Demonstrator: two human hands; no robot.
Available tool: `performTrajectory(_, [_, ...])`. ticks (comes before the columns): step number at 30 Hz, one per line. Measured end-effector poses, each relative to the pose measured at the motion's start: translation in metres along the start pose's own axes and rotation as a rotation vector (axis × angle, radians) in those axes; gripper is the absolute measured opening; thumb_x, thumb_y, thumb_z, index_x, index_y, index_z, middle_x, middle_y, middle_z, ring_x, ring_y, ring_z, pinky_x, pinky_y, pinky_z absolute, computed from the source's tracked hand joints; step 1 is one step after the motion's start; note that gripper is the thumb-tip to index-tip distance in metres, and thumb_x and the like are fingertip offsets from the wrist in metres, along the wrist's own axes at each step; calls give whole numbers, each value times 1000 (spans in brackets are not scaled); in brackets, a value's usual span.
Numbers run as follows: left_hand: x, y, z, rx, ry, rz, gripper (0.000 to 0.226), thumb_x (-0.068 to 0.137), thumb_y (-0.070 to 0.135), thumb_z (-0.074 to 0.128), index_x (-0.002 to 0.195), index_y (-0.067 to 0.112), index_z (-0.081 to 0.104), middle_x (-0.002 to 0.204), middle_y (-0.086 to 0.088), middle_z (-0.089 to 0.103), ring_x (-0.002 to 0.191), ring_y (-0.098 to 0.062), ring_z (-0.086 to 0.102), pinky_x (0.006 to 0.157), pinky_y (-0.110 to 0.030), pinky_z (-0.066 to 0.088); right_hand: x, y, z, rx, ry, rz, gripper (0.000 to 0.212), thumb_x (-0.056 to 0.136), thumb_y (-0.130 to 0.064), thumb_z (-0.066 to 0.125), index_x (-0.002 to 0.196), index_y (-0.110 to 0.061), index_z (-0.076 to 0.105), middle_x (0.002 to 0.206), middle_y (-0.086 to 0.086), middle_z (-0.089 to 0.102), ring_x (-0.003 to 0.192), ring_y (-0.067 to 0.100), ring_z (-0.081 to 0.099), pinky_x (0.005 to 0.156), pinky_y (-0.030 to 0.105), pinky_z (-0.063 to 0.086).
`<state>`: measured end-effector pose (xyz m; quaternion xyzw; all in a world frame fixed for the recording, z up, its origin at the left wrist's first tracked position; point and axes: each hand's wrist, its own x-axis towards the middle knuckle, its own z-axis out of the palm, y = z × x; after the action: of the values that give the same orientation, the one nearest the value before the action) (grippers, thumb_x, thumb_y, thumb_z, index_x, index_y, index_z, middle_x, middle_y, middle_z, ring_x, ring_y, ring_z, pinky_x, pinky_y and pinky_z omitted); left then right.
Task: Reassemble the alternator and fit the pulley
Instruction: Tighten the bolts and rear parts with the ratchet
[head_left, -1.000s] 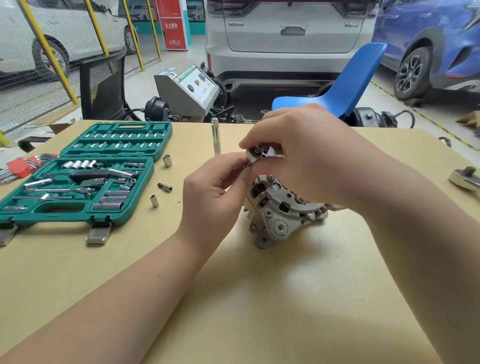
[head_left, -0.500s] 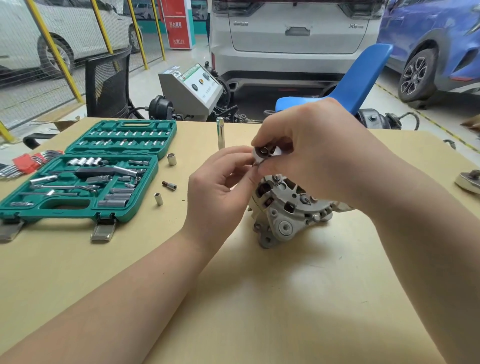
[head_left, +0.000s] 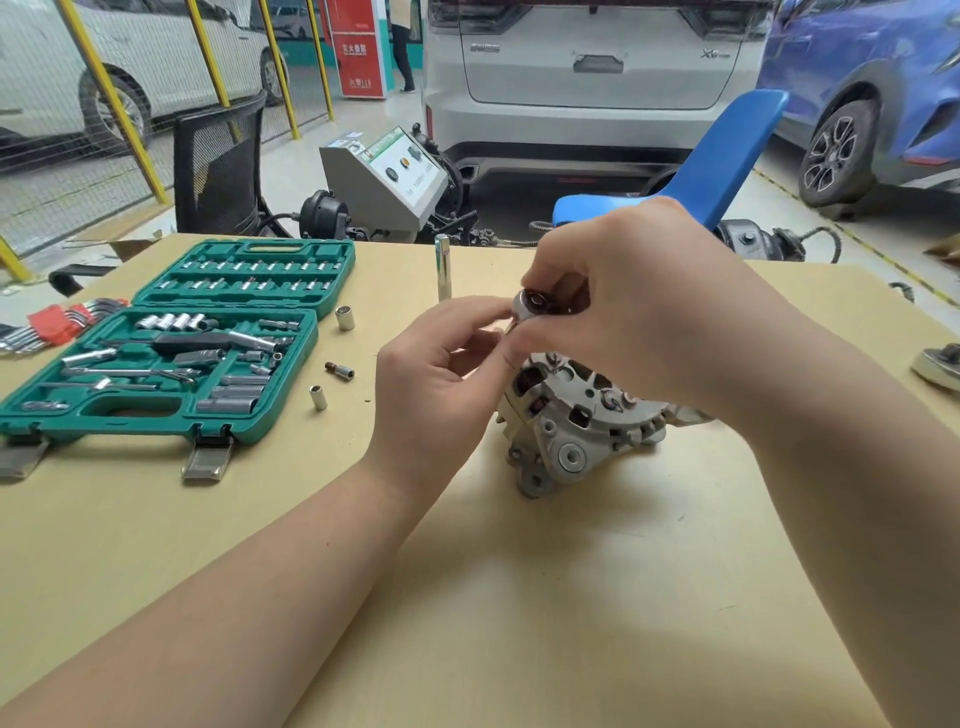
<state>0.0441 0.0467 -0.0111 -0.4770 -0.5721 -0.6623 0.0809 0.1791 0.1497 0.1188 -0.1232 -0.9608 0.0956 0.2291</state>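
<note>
Fingers of the right hand (head_left: 639, 306) pinch a small metal part (head_left: 532, 306) above the alternator (head_left: 576, 415). Left hand (head_left: 441, 374), curled, steadies beneath it; best seat it squarely before turning.

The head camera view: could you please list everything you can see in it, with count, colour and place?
alternator: one, grey metal, middle of the table
socket: one, shiny metal, above the alternator in both hands
tool case: one, green, open, table's left
loose sockets: three, silver, right of the case
tall socket: one, silver, upright at the table's far edge
hex keys: one set, red holder, left of the case
table: one, tan
test machine: one, grey, behind the table
chairs: one blue, one black, behind the table
cars: three, white, silver, blue, background
left hand: pinch grip on the socket
right hand: grip over the socket
</note>
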Motion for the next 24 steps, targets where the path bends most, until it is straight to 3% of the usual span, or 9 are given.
performTrajectory(3, [0,-1,2,-88,6,-77,12,94,12,81,106,13,80,104,0,79,87,-17,74,74,-32,62,-2,-3,5,-2,39,29,30,80,-54,80,88,-26,75,77,-8,67,82,19,61,72,38,55])
performTrajectory(6, [2,-2,1,-78,-6,-58,9,97,17,80,104,11,80,100,1,78,86,-12,71,76,-27,58,0,-2,4,-60,18,-28,17,87,-40,80,96,-26,75,83,-7,68,86,22,59,75,39,55])
performTrajectory(10, [2,-5,0,5,-37,5,15,100,12,78,110,2,80,105,-3,77,94,-20,71,80,-38,60,2,-1,-1,-27,-59,-80,20,88,-27,83,107,-29,78,93,-12,71,92,20,63,83,41,54])
performTrajectory(13, [0,-1,1,-46,5,-36,17,98,22,80,110,11,81,109,1,77,89,-20,74,75,-29,61,0,-3,1,-34,-20,-7,18,87,-40,79,100,-29,77,86,-9,69,88,20,61,78,41,56])
performTrajectory(16, [0,-1,1,-94,2,-70,9,94,15,81,103,15,80,108,0,78,93,-20,74,74,-28,60,-2,-6,5,-46,20,31,31,82,-56,77,90,-27,74,79,-6,66,82,21,60,72,38,54])
performTrajectory(21, [3,-3,-1,-19,-39,-1,11,99,11,78,105,3,81,109,-2,77,97,-17,72,82,-28,57,1,-5,0,-97,-43,-62,18,89,-32,80,107,-29,76,92,-8,70,90,22,61,80,41,55])
performTrajectory(24, [2,-1,-1,11,-36,20,14,99,12,78,109,3,81,112,-4,76,97,-15,72,83,-27,59,1,-5,-1,-81,-63,-59,20,89,-31,80,109,-30,78,94,-9,71,93,20,62,83,40,55])
